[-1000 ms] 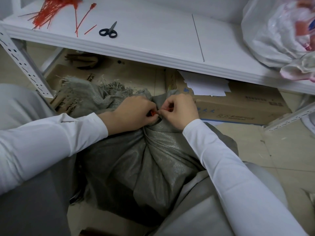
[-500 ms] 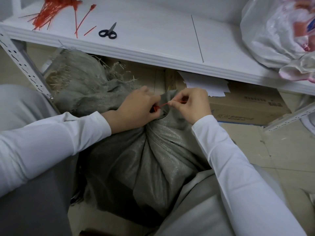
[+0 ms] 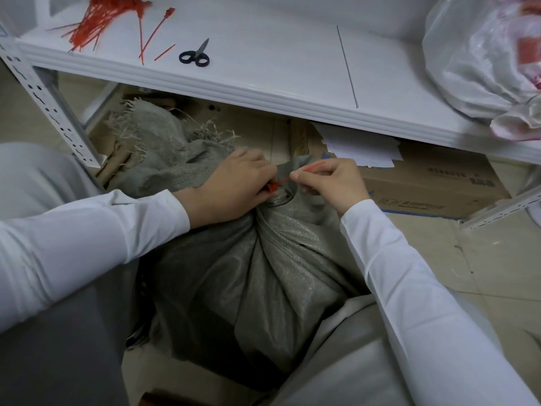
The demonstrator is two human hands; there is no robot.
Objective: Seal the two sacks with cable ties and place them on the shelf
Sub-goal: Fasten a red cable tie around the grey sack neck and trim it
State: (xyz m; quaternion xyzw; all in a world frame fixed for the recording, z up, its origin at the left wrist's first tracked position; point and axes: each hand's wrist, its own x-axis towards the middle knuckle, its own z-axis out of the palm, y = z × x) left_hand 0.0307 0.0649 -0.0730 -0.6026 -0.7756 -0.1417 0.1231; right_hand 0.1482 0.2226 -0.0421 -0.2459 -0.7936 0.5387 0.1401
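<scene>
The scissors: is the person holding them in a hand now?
No, the scissors lie on the white shelf, while the left hand and right hand pinch the red cable tie at the sack.

Black-handled scissors (image 3: 194,55); white plastic bag (image 3: 474,63); cardboard box (image 3: 433,186); loose white papers (image 3: 360,148)

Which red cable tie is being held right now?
The cable tie pinched between left hand and right hand on the sack; the others lie on the shelf.

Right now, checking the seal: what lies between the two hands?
Head view: a short stretch of red cable tie, from left hand to right hand, over the sack's neck.
</scene>
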